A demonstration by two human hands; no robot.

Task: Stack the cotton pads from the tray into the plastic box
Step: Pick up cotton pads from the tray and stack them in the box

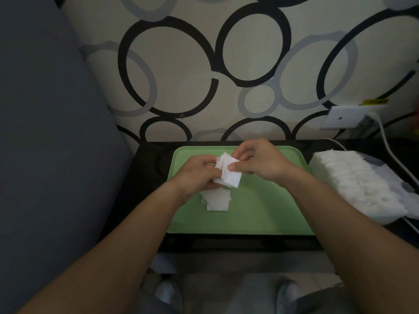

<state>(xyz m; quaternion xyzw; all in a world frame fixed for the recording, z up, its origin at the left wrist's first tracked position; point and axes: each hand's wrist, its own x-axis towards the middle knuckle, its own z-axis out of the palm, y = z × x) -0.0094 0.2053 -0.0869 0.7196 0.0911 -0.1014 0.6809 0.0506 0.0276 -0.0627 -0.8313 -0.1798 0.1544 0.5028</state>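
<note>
Above the tray, left hand and right hand pinch seemingly uneven cotton pads; loose sheets could slip free

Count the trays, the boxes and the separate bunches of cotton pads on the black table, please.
Flat green plastic tray: 1
Pale plastic box: 1
Bunches of white square cotton pads: 3 (gripped bunch in left hand and right hand; loose bunch on tray; packed bunch in box)
Total: 5
</note>
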